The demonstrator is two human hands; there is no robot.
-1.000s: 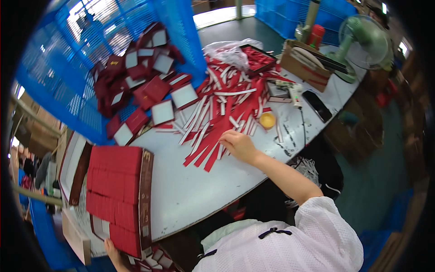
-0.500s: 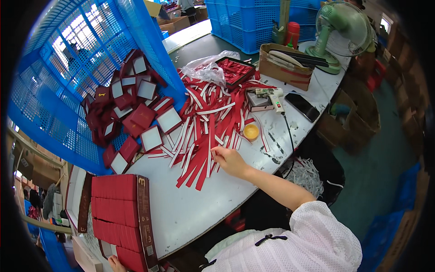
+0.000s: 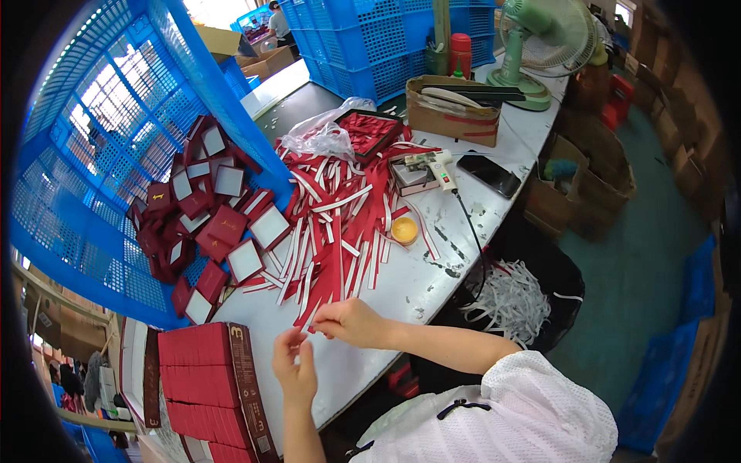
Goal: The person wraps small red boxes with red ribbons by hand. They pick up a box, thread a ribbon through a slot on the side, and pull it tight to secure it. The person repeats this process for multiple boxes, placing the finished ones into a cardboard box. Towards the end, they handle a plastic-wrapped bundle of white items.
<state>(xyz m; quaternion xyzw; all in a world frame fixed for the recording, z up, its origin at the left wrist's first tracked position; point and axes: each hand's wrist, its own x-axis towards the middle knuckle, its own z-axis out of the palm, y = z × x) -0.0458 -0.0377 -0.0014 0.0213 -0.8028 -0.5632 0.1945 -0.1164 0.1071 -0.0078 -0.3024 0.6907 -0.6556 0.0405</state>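
My right hand (image 3: 349, 322) is closed in a pinch over the near end of a pile of red and white strips (image 3: 340, 224). A thin strip (image 3: 311, 315) shows at its fingertips. Just to the left, my left hand (image 3: 296, 369) is raised with thumb and forefinger apart. Its fingertips are close to the pinched strip, and nothing clear shows between them. An open carton (image 3: 248, 386) packed with rows of dark red boxes (image 3: 199, 347) stands left of my left forearm.
A tilted blue crate (image 3: 77, 262) holds several red boxes with white faces. Behind the strips are a plastic bag (image 3: 320, 139) and a tray (image 3: 370, 133). A yellow tub (image 3: 404, 229), corded heat tool (image 3: 438, 168), phone (image 3: 490, 175), cardboard box (image 3: 451, 116) and fan (image 3: 529, 50) stand rightward.
My left hand has come up from the carton to beside my right hand. My right hand has moved nearer and left from the strips, with a strip at its fingertips. The view has shifted.
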